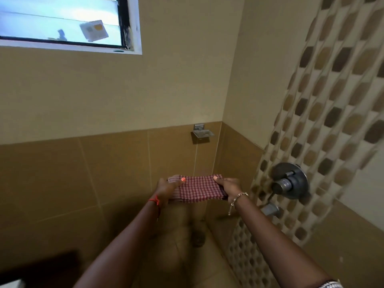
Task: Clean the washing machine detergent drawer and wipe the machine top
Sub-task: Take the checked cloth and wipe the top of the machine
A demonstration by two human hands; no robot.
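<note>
The place is a bathroom corner with smooth beige and brown wall tiles (114,173). The left hand (166,189) and the right hand (228,189) are stretched out in front, apart from each other. Each one pinches one end of a checked cloth (197,189), with the thumb on top and the fingers curled under it. The cloth is red and white, of thin woven fabric, folded into a flat band and held straight between both hands in the air. A red thread (154,201) is around the left wrist, and a thin metal bracelet (236,199) around the right one. Just to the right of the right hand, a round grey metal shower mixer (291,181) with a short handle sits on the wall, and a spout (270,209) is below it. This wall carries small brown and beige mosaic pieces (324,113). Above the hands, well apart, a square metal soap dish (202,133) is fixed. Far above the left hand is a window (62,19) with a white frame.
</note>
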